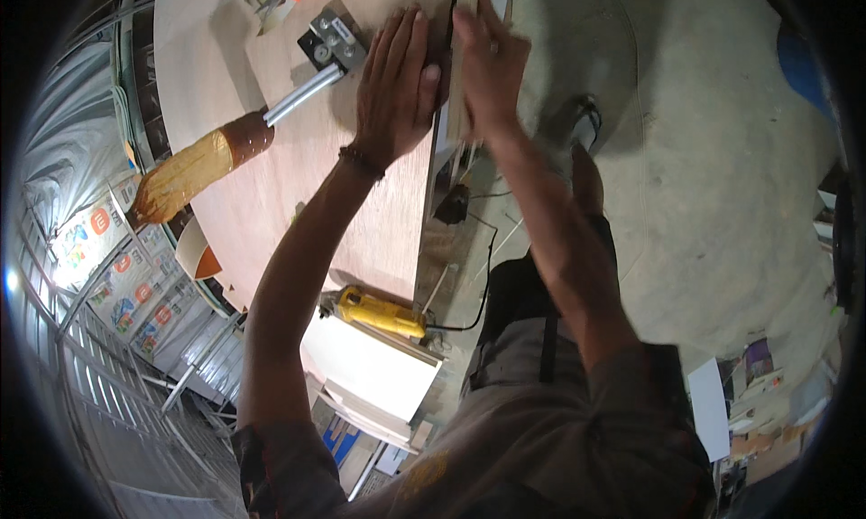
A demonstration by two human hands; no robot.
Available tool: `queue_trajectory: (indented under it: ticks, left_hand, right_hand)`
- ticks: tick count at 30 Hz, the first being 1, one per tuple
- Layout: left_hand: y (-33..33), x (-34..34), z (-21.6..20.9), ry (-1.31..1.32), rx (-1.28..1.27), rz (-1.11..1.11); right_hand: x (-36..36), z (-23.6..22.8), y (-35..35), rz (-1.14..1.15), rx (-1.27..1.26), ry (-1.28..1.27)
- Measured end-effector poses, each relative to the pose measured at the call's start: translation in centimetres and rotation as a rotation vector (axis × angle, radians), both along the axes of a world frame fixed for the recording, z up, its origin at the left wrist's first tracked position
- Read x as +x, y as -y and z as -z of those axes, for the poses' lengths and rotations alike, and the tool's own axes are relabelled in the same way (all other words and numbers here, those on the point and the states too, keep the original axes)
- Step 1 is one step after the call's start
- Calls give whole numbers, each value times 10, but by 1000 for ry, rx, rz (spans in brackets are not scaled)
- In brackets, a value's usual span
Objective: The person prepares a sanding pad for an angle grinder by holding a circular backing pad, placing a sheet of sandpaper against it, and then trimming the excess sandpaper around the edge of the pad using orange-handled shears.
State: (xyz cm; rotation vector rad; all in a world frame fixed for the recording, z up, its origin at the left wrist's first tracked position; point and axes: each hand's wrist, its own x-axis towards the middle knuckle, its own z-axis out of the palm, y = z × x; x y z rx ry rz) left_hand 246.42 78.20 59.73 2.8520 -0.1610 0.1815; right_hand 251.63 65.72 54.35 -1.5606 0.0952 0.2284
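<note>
Both arms are being stretched forward. The left hand [394, 82] is being pressed flat, fingers [403, 34] extended; the right hand [492, 73] is being held beside it, fingers straight.

Head-worn fisheye looks steeply down, close over the plywood sheet [361, 194].

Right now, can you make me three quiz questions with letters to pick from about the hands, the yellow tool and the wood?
1. Where does the left hand lie?
A. flat on the plywood board
B. on the floor
C. on the yellow tool

2. What colour is the power tool below the board?
A. blue
B. yellow
C. green

3. How does the right hand stand?
A. in a closed fist
B. hanging at the side
C. fingers straight, against the thin upright strip at the board's edge

Answers: 1 A, the palm is spread on the wood. 2 B, its body is yellow. 3 C, the fingers press along the strip.
</note>
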Motion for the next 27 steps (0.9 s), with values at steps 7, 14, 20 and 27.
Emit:
queue_trajectory:
  ticks: [7, 14, 20, 27]
  left_hand:
    - [-5, -10, -1, 6, 30, 3]
    - [-4, 2, -4, 5, 24, 86]
    - [-15, -10, -3, -36, 37, 78]
    - [-7, 9, -4, -31, 9, 134]
  right_hand:
    - [-70, -25, 35, -53, 12, -25]
    - [15, 11, -1, 84, 46, -29]
    - [-64, -20, 28, -93, 0, -52]
    - [17, 22, -9, 135, 3, 25]
